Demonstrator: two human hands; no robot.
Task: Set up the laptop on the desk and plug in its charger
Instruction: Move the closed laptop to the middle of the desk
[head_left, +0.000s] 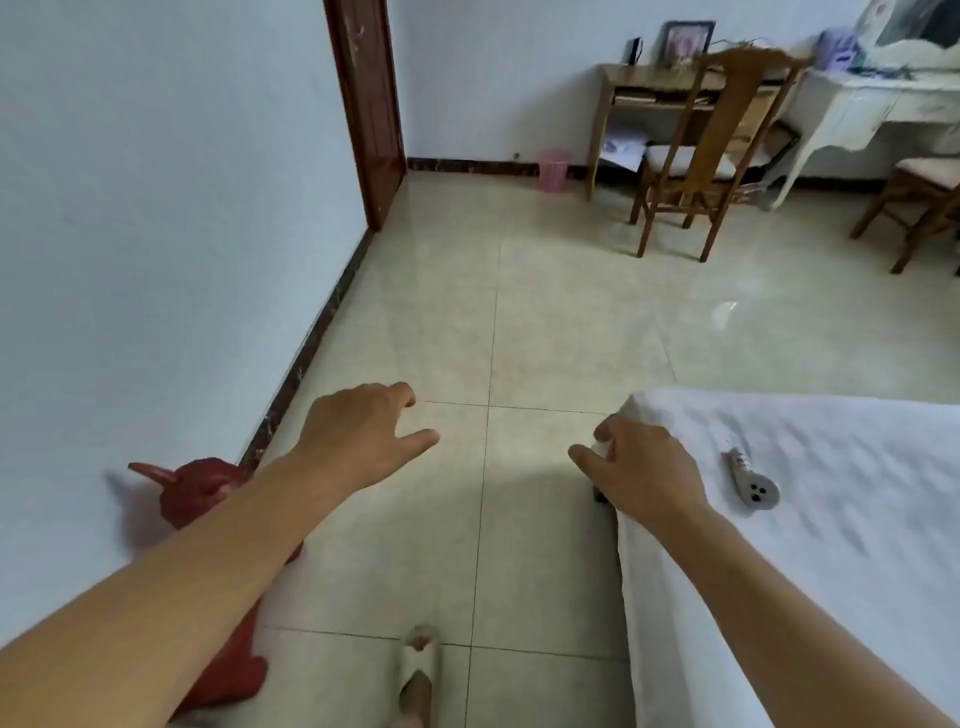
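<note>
Both forearms reach forward; my left hand (363, 436) hangs loose, empty, my right hand (644, 467) curls over the bed (831, 467) corner. Unseen laptop; I could trip on that red bag (208, 493).

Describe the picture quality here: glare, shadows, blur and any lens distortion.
Head view: soft daylight, with a bright glare patch on the tiled floor near the wooden chair; the left hand and right hand are fairly sharp, while the red object by the wall is smeared and casts a faint shadow; wide-angle bending curves the door frame and the bed edge.
</note>
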